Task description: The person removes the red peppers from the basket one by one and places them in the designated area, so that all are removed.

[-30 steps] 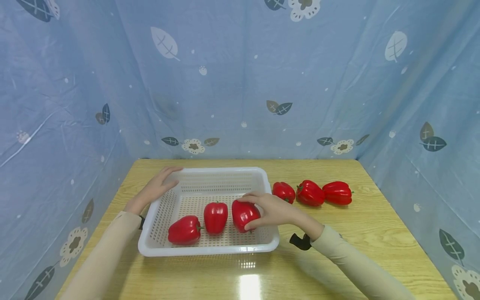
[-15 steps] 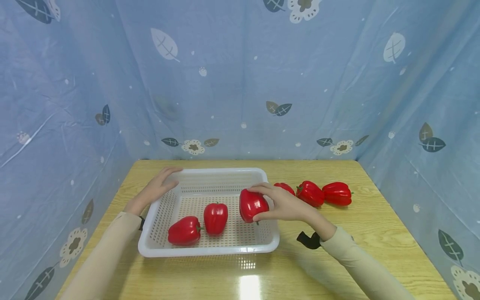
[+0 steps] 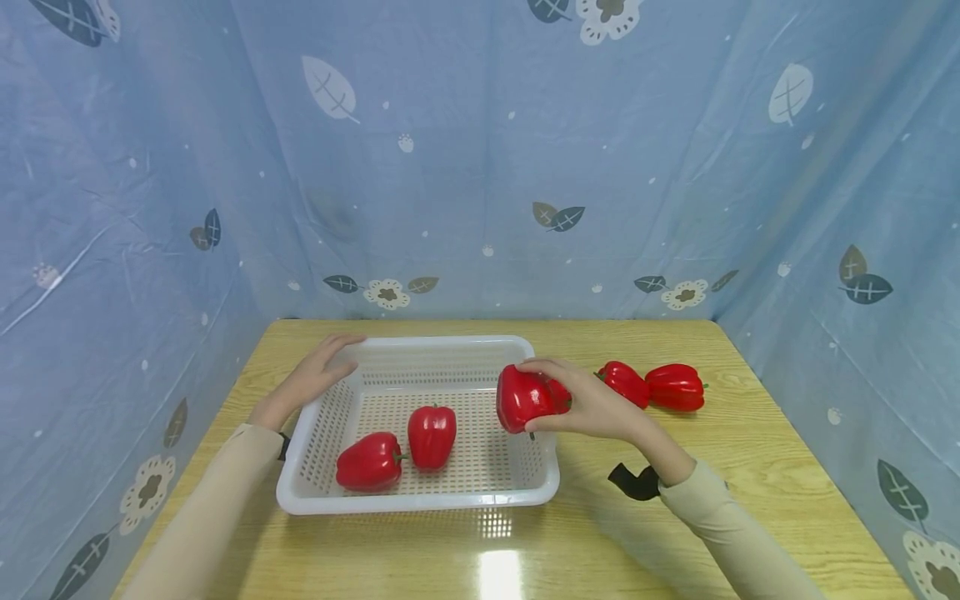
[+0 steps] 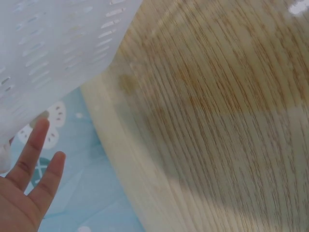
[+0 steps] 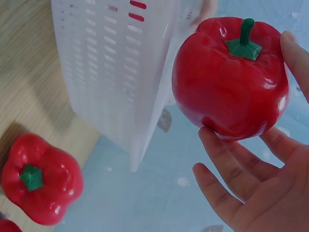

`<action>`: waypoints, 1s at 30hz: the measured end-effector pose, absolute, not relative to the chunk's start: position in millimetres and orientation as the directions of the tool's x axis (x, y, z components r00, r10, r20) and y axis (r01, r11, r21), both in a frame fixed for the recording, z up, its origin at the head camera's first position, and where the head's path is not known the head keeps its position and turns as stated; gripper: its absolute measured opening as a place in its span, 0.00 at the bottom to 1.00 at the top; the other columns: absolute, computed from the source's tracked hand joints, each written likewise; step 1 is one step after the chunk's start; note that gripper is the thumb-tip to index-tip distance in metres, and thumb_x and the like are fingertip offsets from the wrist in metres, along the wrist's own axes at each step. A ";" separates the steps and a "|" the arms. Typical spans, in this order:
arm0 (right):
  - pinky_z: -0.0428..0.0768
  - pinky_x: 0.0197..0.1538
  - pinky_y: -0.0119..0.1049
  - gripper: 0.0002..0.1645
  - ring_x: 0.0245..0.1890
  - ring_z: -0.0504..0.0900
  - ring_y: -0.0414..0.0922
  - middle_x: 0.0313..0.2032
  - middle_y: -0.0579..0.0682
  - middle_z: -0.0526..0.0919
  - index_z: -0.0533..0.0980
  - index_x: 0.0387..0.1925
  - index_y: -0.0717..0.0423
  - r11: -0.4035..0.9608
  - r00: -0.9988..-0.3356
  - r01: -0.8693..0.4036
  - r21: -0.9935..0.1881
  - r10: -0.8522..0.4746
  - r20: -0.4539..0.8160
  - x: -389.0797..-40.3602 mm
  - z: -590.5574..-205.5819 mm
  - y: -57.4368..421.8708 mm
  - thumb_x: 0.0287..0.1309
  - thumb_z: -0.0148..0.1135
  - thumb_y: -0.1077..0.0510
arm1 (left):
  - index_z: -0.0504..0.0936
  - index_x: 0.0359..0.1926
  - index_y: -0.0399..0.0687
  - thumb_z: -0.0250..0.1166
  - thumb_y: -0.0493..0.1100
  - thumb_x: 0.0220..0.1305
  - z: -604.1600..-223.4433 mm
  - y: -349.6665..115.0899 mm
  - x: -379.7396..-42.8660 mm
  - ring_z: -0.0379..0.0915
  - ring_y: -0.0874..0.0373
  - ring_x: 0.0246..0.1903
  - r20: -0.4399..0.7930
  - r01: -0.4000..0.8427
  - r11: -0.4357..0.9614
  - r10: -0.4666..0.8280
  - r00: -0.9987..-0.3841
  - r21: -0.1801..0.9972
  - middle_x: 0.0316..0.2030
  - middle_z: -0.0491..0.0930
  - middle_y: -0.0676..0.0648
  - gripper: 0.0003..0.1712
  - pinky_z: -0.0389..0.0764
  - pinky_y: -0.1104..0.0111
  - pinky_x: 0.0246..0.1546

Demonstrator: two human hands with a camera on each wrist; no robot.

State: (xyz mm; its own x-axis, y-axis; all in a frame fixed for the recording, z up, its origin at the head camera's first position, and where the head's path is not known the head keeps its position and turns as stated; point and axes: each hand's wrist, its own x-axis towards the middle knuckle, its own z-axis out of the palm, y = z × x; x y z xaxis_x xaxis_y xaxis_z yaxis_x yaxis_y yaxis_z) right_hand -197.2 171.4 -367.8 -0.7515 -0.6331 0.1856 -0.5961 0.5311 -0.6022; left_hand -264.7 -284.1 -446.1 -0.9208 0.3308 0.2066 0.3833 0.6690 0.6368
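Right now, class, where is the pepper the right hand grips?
In the head view, the gripped pepper is aloft near the right end of the white basket, right of two peppers inside.

Holding a red pepper (image 3: pixel 519 400) in the right grip (image 3: pixel 588 407) over the right rim of a white basket (image 3: pixel 416 502), partly covering another pepper (image 3: pixel 558 396) behind. Resting the left grip (image 3: pixel 309 377) at the basket's far left corner. Facing two peppers (image 3: pixel 432 438) inside, two touching peppers (image 3: pixel 675 387) on the worktop (image 3: pixel 765 467), and a blue leaf-patterned curtain (image 3: pixel 450 167).
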 end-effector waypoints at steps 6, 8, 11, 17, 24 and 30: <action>0.82 0.41 0.35 0.44 0.53 0.72 0.43 0.57 0.41 0.71 0.66 0.61 0.39 0.517 -0.760 -0.590 -0.620 -0.615 0.210 -197.7 -367.1 182.0 0.40 0.71 0.38 | 0.63 0.66 0.50 0.55 0.49 0.66 -446.4 -284.2 -265.4 0.53 0.41 0.65 0.210 0.387 0.670 0.333 -0.919 0.634 0.66 0.59 0.41 0.29 0.59 0.37 0.58; 0.82 0.41 0.35 0.44 0.53 0.72 0.42 0.56 0.40 0.71 0.66 0.61 0.38 0.516 -0.760 -0.597 -0.615 -0.610 0.226 -197.8 -367.4 185.6 0.40 0.72 0.38 | 0.63 0.66 0.50 0.55 0.49 0.66 -446.3 -284.3 -265.6 0.53 0.41 0.65 0.214 0.391 0.669 0.334 -0.918 0.632 0.66 0.59 0.41 0.29 0.58 0.37 0.58; 0.81 0.41 0.34 0.44 0.53 0.72 0.42 0.57 0.39 0.71 0.65 0.61 0.37 0.518 -0.758 -0.607 -0.603 -0.604 0.245 -197.7 -368.4 191.5 0.40 0.72 0.39 | 0.63 0.66 0.50 0.55 0.49 0.66 -446.3 -284.6 -265.6 0.54 0.41 0.65 0.214 0.391 0.670 0.334 -0.918 0.632 0.66 0.59 0.42 0.29 0.59 0.37 0.58; 0.81 0.33 0.35 0.44 0.46 0.73 0.41 0.56 0.39 0.72 0.66 0.61 0.38 0.530 -0.781 -0.585 -0.614 -0.572 0.250 -197.3 -369.0 205.2 0.39 0.72 0.38 | 0.63 0.66 0.51 0.55 0.50 0.66 -446.0 -284.5 -265.5 0.53 0.41 0.65 0.215 0.391 0.670 0.334 -0.918 0.631 0.66 0.59 0.42 0.29 0.58 0.37 0.58; 0.81 0.44 0.41 0.45 0.52 0.72 0.46 0.58 0.44 0.71 0.65 0.61 0.40 0.575 -0.824 -0.540 -0.615 -0.509 0.248 -197.0 -368.2 224.1 0.40 0.73 0.42 | 0.63 0.66 0.50 0.55 0.50 0.66 -445.4 -283.8 -265.1 0.52 0.41 0.65 0.211 0.390 0.667 0.336 -0.918 0.635 0.66 0.58 0.43 0.29 0.58 0.38 0.58; 0.82 0.44 0.44 0.45 0.54 0.72 0.48 0.59 0.45 0.70 0.65 0.62 0.42 0.572 -0.838 -0.525 -0.630 -0.475 0.267 -195.9 -371.9 238.1 0.41 0.74 0.47 | 0.63 0.66 0.50 0.55 0.50 0.66 -445.2 -283.9 -264.6 0.53 0.41 0.65 0.209 0.387 0.668 0.334 -0.919 0.635 0.66 0.58 0.41 0.29 0.58 0.37 0.58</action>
State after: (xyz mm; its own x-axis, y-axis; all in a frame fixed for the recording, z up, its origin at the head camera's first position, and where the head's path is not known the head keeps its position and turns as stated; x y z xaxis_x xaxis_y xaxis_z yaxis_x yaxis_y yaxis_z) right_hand -195.9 238.1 -371.9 -0.8385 -0.4748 0.2673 -0.5248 0.5719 -0.6305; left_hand -264.6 -283.9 -445.2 -0.9192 0.3341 0.2086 0.3871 0.6682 0.6354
